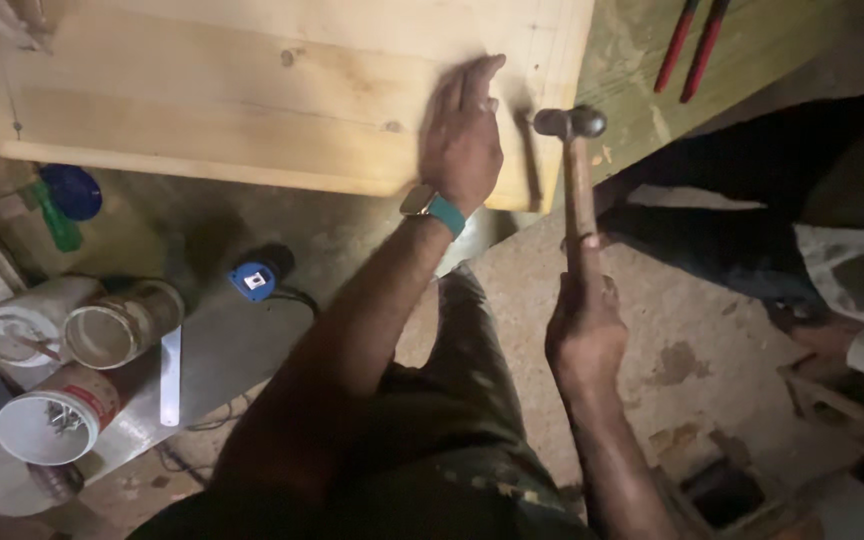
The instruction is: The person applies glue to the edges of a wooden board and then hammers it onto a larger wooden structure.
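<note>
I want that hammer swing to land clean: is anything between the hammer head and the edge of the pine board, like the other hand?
Nothing visible. The hammer, gripped by the right hand, has its head just off the board edge. The left hand lies flat on the board beside it, out of the gap.

Items counted: one hammer [572,160], at 1 o'clock. One pale wooden board [252,90], at 11 o'clock. Three round open tubs [72,370], at 8 o'clock. One flat metal ruler [171,375] beside them. Two red-handled tools [690,45], at 1 o'clock. One wristwatch [432,208], teal strap. Two hands [462,140] in view.
</note>
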